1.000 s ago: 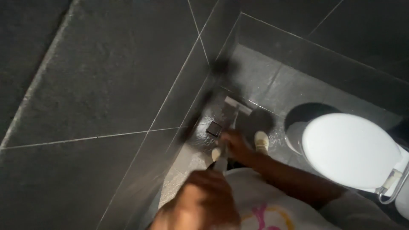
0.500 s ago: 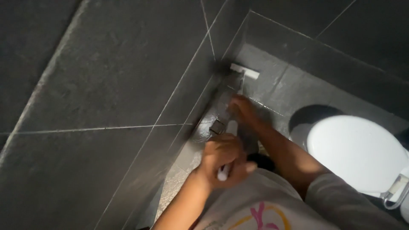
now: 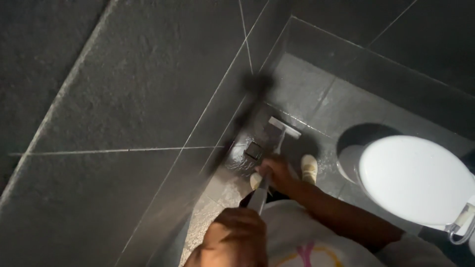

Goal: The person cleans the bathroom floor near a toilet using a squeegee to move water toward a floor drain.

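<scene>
Head cam shows my left hand (image 3: 237,232) and right hand (image 3: 277,170), fingers wrapped round the squeegee handle (image 3: 261,193), spaced apart for leverage, its blade (image 3: 284,127) down on wet floor (image 3: 316,99) beside the drain (image 3: 254,150).

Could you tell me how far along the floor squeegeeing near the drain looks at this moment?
Seemingly midway. The floor beyond the squeegee head looks fairly dull, while tiles around the square drain still gleam wet. In hand: the left hand and right hand both grip the squeegee handle. Left: the wet patch beside the drain.
</scene>
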